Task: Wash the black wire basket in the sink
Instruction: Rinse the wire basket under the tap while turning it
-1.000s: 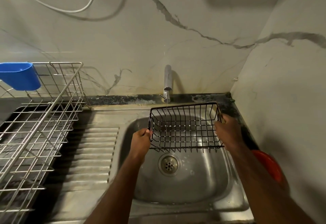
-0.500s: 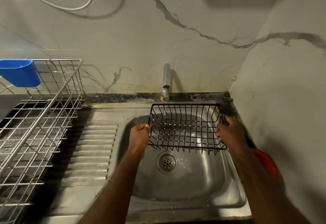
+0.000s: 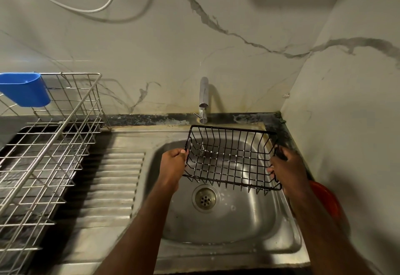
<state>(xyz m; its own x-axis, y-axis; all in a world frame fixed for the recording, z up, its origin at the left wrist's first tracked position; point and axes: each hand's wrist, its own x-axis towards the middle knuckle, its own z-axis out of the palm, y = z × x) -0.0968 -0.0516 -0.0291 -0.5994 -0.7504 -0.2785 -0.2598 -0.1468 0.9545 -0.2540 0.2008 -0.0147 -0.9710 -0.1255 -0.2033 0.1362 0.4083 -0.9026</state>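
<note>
Black wire basket (image 3: 232,158): held in the air over the sink bowl (image 3: 227,227), above the drain (image 3: 205,198). Since a second ago it has dropped a little and tipped, its right end now lower and nearer the onlooker; its far rim sits just under the tap (image 3: 203,95). A thin stream of water (image 3: 203,136) falls through the left end of the basket, where a moment ago it only met the far rim.

Left hand (image 3: 173,166): fingers curled round the basket's left end wire, thumb tip on top. Right hand (image 3: 285,168): fingers wrapped round the right end, closing on the wire; it now sits lower than before.

Basket: rectangular, thin dark coated rods in a parallel grid, short wire feet along the near edge, droplets glinting on the floor wires.

Sink: brushed steel, rounded square bowl, round perforated drain, ribbed draining board (image 3: 112,184) to the left.

Tap: plain chrome tube, bent over.

Dish rack (image 3: 54,145): pale metal wire, open grid, standing left of the draining board; a blue plastic cup-shaped holder (image 3: 23,89) hangs on its far corner.

Wall (image 3: 238,47): smooth pale marble-look panels with grey veins; a white cable (image 3: 91,10) loops across the top.

Red round object (image 3: 326,199): partly hidden behind the right forearm; what it is cannot be told.
</note>
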